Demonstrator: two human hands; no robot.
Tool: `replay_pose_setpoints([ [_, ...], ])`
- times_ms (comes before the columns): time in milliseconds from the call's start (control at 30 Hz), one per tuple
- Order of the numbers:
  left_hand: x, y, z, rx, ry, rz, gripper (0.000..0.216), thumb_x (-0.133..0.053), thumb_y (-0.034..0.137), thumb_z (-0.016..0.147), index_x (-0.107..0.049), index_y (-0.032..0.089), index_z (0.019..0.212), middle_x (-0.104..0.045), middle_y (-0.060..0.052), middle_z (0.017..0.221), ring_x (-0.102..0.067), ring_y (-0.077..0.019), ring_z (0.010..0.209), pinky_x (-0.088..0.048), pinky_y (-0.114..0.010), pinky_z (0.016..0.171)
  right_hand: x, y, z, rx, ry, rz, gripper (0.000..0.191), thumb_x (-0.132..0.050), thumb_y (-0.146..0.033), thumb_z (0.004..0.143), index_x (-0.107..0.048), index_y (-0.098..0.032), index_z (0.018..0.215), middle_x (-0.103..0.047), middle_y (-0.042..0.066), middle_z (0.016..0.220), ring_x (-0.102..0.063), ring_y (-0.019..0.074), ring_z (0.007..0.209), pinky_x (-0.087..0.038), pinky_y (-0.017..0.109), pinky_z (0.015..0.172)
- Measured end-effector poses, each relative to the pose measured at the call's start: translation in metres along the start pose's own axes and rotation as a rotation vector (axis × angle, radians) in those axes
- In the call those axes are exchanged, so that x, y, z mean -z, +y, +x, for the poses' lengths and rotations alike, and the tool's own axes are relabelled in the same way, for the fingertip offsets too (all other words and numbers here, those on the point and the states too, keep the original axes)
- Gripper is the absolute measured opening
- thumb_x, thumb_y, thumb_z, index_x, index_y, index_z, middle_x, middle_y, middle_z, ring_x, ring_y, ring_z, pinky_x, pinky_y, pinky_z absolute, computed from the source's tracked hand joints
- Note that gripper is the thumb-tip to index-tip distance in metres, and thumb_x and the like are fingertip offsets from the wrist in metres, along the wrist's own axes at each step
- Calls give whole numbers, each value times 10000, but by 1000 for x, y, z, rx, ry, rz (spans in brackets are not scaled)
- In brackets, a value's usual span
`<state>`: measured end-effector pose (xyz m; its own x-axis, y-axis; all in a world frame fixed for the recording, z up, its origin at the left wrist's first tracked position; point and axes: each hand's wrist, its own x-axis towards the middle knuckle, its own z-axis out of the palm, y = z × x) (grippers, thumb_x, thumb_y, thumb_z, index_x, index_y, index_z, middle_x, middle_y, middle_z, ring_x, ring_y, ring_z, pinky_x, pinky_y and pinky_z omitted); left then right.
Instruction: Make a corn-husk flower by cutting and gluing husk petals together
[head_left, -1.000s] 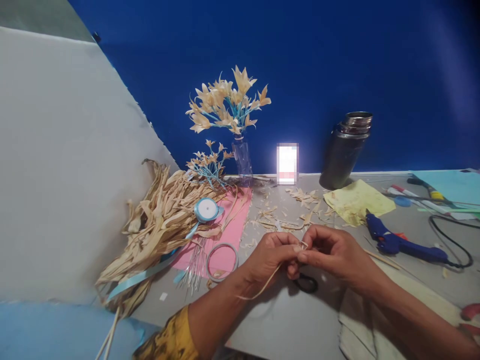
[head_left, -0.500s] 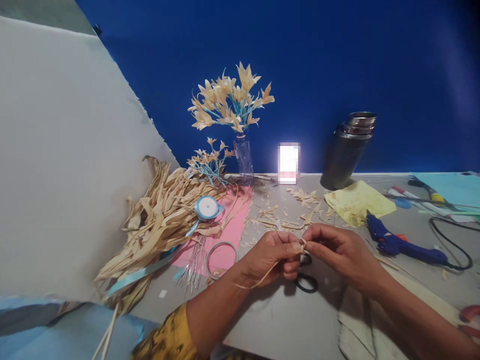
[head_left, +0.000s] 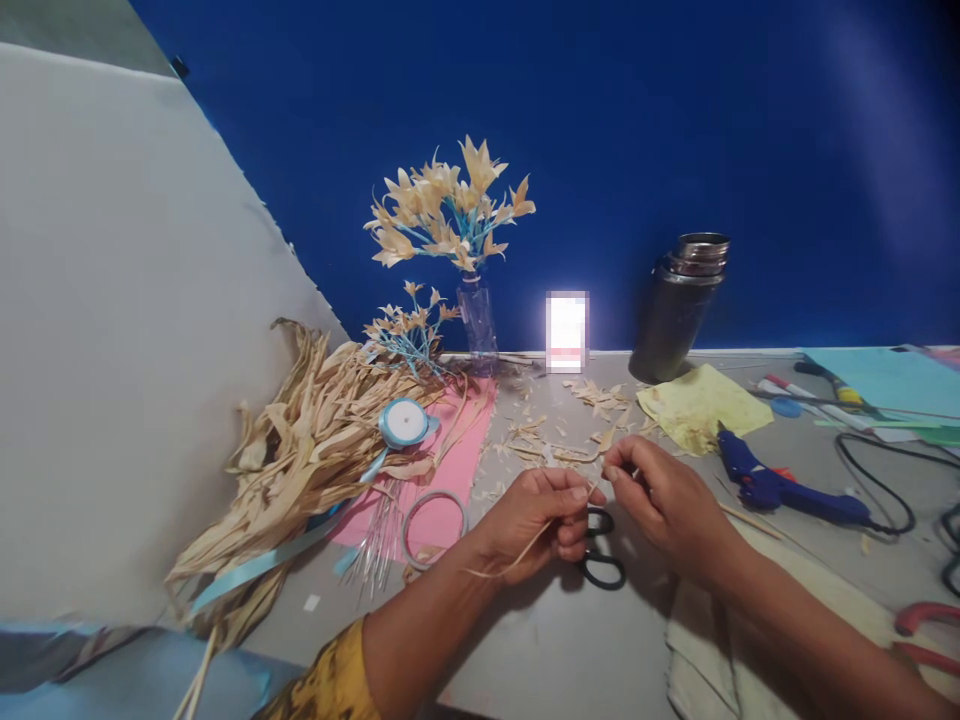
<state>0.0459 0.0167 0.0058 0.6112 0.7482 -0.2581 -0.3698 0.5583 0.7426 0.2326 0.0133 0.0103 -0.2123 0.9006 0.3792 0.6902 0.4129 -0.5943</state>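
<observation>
My left hand (head_left: 544, 515) pinches a thin pale strip (head_left: 531, 543) that looks like dried husk; its loose tail curves back over my wrist. Beside it, my right hand (head_left: 651, 495) is closed with thumb and forefinger together, just right of the strip's short end. Whether anything is between those fingertips is too small to tell. Below my hands lie black-handled scissors (head_left: 604, 585), partly hidden by my left fingers. Pale husk scraps (head_left: 600, 397) are scattered on the grey table beyond my hands.
Dried husks (head_left: 300, 440), a blue ribbon spool (head_left: 405, 423) and a tape ring (head_left: 407, 530) lie left. Behind stand husk flowers (head_left: 450, 200) in a clear bottle (head_left: 477, 325) and a dark flask (head_left: 675, 315). Right are a blue glue gun (head_left: 787, 490), its cord, and a pale cloth (head_left: 697, 640).
My right hand has moved slightly apart from my left; the small loop of strip between the fingertips no longer shows. My left hand keeps its pinch. The whole view has shifted a little.
</observation>
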Motion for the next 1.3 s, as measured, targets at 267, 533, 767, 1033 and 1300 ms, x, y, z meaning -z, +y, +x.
replay_pose_setpoints([
  [267,0,3,-1,8,-39,-1,316,-830,284,705,-723,117,951,-390,84,486,-314,-53,430,-238,-218,450,-1,2,1,-3,81,-22,127,-443,-305,937,-526,-243,865,-639,11,731,-587,189,641,-409,306,617],
  [533,1,-3,0,-85,-18,123,469,-697,530,823,-709,119,1049,-636,-51,767,-644,-161,659,-477,-268,604,0,1,-1,23,83,-4,139,-426,-292,958,-533,-238,886,-665,27,783,-604,191,677,-426,312,640],
  [767,0,-7,2,-120,160,192,449,-812,537,709,-684,111,769,-591,-6,589,-552,-106,510,-434,-244,573,-6,0,-4,68,2,13,171,-435,-298,955,-576,-233,882,-705,59,857,-637,212,743,-452,336,674],
  [1033,0,-5,4,-108,165,74,399,-832,475,684,-663,117,734,-525,32,519,-467,-75,435,-329,-214,463,10,-4,7,-291,-43,488,324,-546,-433,895,-698,-200,1060,-761,61,911,-597,162,584,-496,309,573],
  [1300,-1,-4,1,-68,55,30,333,-823,402,734,-623,136,750,-409,91,456,-255,-24,365,-165,-188,396,6,-8,5,-133,-140,364,224,-594,-380,898,-724,-224,802,-730,23,767,-650,200,730,-474,305,676],
])
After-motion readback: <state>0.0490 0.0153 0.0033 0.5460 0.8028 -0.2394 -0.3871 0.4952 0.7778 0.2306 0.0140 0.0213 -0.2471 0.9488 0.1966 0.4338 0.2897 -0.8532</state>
